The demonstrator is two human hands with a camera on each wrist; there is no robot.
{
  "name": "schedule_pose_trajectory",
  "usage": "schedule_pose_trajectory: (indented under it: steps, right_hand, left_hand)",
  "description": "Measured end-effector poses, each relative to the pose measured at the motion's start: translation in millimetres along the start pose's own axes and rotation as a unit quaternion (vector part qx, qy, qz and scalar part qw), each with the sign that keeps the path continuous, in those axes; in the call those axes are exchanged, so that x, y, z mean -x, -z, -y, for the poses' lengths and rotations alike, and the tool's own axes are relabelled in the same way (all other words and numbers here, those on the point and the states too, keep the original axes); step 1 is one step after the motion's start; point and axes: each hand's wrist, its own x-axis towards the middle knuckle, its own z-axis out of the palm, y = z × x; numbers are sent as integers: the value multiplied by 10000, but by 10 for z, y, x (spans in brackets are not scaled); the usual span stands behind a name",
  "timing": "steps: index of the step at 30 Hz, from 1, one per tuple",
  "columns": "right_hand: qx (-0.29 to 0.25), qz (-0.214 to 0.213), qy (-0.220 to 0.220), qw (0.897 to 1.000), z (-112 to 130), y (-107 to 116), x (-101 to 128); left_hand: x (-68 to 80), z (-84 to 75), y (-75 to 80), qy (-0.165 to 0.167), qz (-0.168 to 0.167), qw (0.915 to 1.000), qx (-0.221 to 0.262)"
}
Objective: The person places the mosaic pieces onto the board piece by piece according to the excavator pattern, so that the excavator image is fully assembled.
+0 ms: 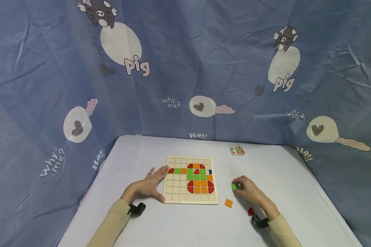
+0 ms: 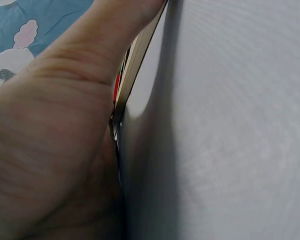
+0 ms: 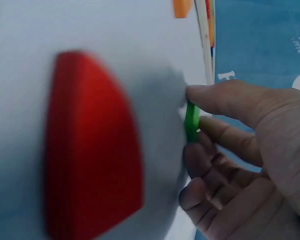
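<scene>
A square wooden grid board (image 1: 175, 197) lies on the white table, with red, green, orange and blue pieces set in some of its cells. My left hand (image 1: 149, 183) rests at the board's left edge, fingers spread and touching the frame. To the right of the board, my right hand (image 1: 247, 190) pinches a green tile (image 3: 191, 122) between thumb and fingers, close to the table top. An orange square tile (image 1: 228, 203) lies between the board and that hand. Under the right wrist is a red quarter-round piece (image 3: 95, 150), large and blurred in the right wrist view.
A small picture card (image 1: 236, 150) with a coloured pattern lies at the back right of the white table (image 1: 185, 226). Behind the table hangs a blue printed cloth (image 1: 179, 68). Each wrist wears a black camera (image 1: 137, 209).
</scene>
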Motion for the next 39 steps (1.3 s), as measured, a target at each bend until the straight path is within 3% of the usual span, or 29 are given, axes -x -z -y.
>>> schedule_pose_trajectory:
  steps: [13, 21, 30, 39]
  right_hand:
    - [-260, -42, -192, 9995, -94, 34, 29]
    - [-231, -314, 14, 9992, -16, -3, -10]
    - [-351, -284, 660, 9968, 514, -154, -259]
    - [-229, 318, 1499, 9879, 1127, -555, -611]
  left_hand:
    - [6, -12, 7, 7, -2, 10000, 81]
    - [-9, -27, 13, -14, 29, 10000, 62]
    - [-14, -10, 2, -13, 24, 10000, 34]
    - [-12, -2, 15, -58, 22, 10000, -64]
